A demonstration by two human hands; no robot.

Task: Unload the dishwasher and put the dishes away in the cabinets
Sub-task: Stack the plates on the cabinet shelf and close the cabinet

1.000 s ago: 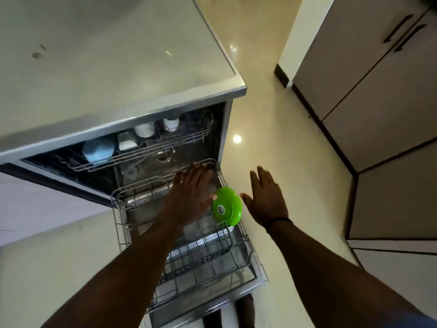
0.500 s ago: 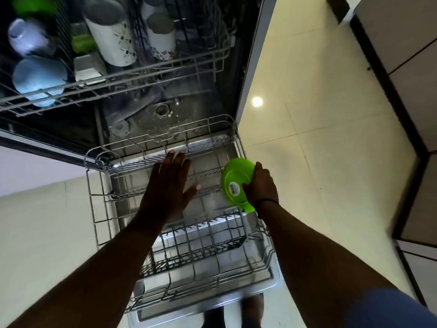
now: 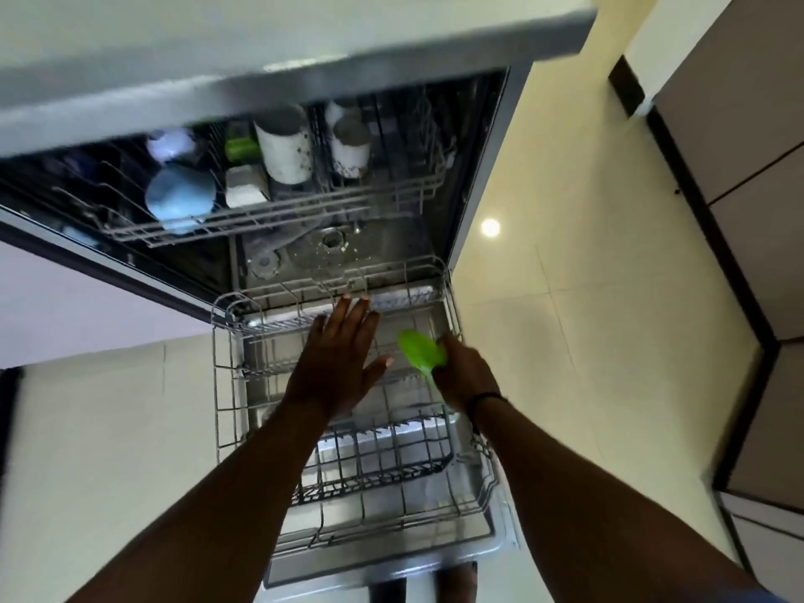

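The dishwasher stands open with its lower wire rack (image 3: 226,385) pulled out over the door. My right hand (image 3: 463,376) grips a small green plate (image 3: 420,352) at the rack's right side, tilted on edge. My left hand (image 3: 337,363) hovers flat over the rack's middle, fingers straight, holding nothing. The upper rack (image 3: 391,195) holds two white mugs (image 3: 285,148), a blue bowl (image 3: 180,198), a white container (image 3: 243,187) and a green item (image 3: 239,148).
A grey countertop (image 3: 217,41) overhangs the dishwasher. Beige cabinets (image 3: 748,124) with a dark plinth line the right side. Cream tiled floor (image 3: 587,319) lies between them. A foot shows below the door edge.
The view has pulled back and up. My right hand has turned the green plate more edge-on and lifted it slightly. My left hand stays spread over the rack.
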